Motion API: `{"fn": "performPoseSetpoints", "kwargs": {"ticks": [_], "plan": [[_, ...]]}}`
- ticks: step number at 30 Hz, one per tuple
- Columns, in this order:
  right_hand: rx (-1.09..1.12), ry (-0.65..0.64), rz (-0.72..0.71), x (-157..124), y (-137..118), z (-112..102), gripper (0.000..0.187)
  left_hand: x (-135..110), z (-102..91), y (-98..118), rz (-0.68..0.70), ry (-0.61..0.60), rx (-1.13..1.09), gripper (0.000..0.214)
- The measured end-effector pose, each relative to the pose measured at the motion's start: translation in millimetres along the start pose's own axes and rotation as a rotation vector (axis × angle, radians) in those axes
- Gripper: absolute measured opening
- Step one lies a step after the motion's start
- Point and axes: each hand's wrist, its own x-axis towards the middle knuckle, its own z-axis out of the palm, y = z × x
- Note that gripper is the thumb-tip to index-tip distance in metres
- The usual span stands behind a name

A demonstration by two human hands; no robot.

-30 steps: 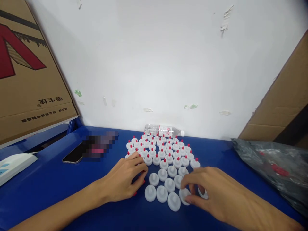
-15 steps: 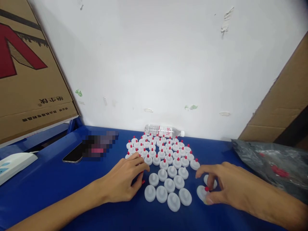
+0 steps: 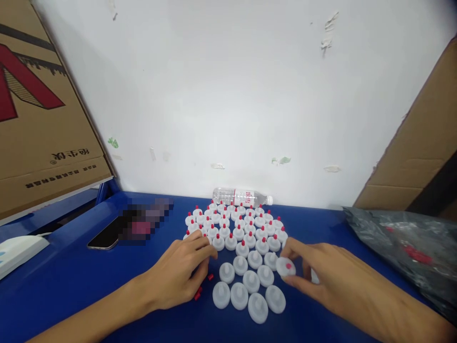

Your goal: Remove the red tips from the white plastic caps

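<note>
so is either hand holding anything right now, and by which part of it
The right hand holds a white red-capped disc by its rim. Whether the left hand holds anything cannot be told; its grip is hidden.

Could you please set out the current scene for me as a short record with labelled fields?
Left hand: curled over the blue table; whether it grips anything is hidden
Right hand: pinching a red-tipped white disc
Small red caps: beside the left hand
Uncapped white discs: between the hands, in the nearer group
Red-capped discs: larger cluster, farther back
Bottle: on its side behind the cluster
Grey bag: far right, red pieces showing
</note>
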Motion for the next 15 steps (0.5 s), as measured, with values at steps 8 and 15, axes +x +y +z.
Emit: {"fn": "performPoseSetpoints", "kwargs": {"ticks": [8, 15], "plan": [[-0.101, 0.325, -0.246, 12, -26, 0, 0.023, -7, -1.4, 13, 0.057, 0.139, -0.038, 0.024], [-0.033, 0.511, -0.466, 13, -65, 16, 0.027, -14, -1.3, 24, 0.182, 0.184, -0.009, 0.029]]}}
